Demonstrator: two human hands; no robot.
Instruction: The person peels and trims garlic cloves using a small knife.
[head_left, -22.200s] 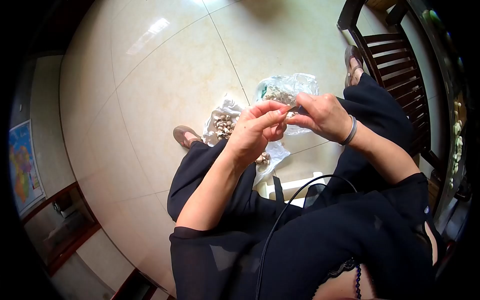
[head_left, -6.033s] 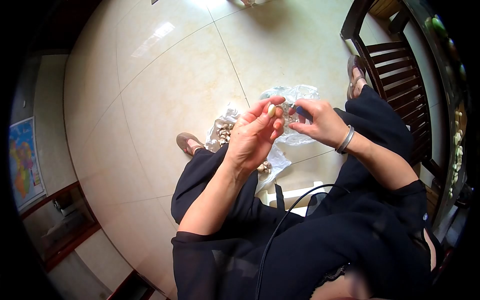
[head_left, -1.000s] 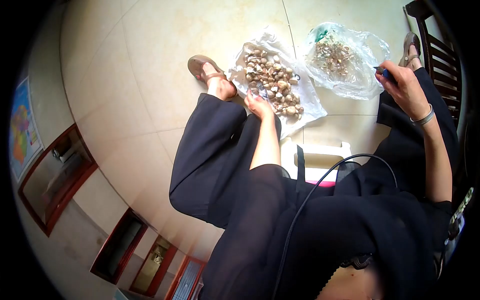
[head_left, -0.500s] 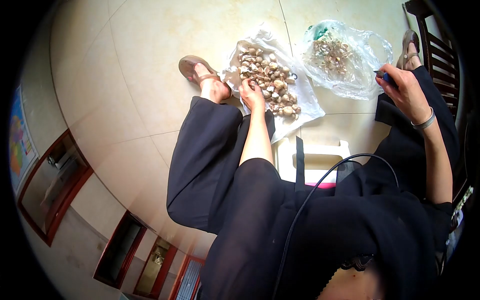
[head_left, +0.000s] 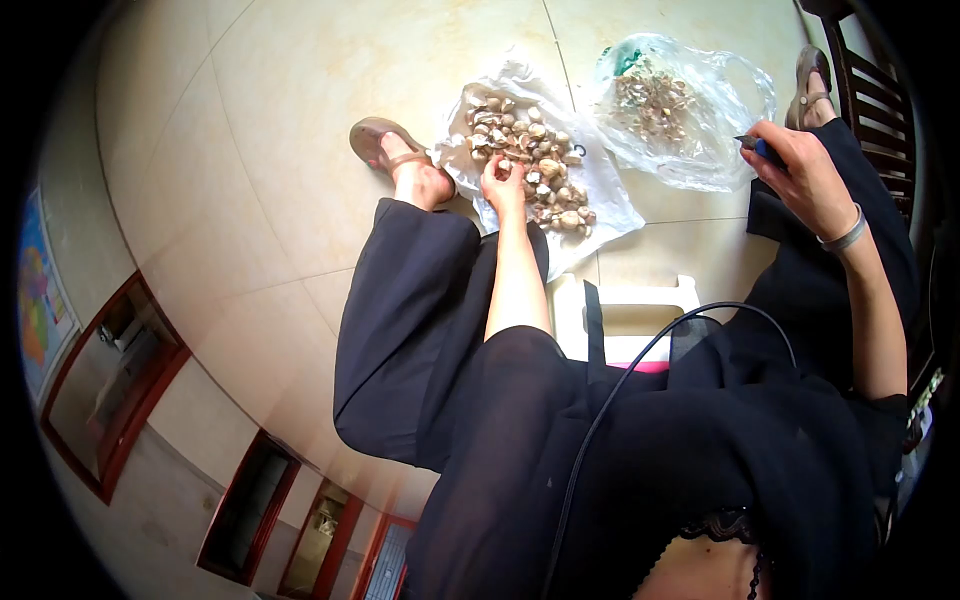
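Many small brown-and-white mushrooms [head_left: 548, 168] lie heaped on a white plastic bag [head_left: 615, 212] on the floor. At the near left edge of the heap, my left hand [head_left: 504, 190] has its thumb and fingers closed around a mushroom [head_left: 505, 166]. My right hand [head_left: 808, 182] is raised to the right of the bags, wrapped round the blue handle of a small knife [head_left: 768, 152]. Its short dark tip points left. Between the hands, a clear plastic bag [head_left: 715, 165] lies spread out with pale and brown trimmings [head_left: 655, 105] in it.
A cream plastic stool [head_left: 640, 295] stands between my legs, close to my lap. A black cable [head_left: 600, 420] loops across my front. My shod feet flank the bags, and a dark wooden slatted chair [head_left: 875, 110] is at the right. The floor is tiled.
My left hand has turned slightly, and a pale mushroom now shows between its fingers. The right hand with the knife stays nearly in place. The whole view has shifted a little.
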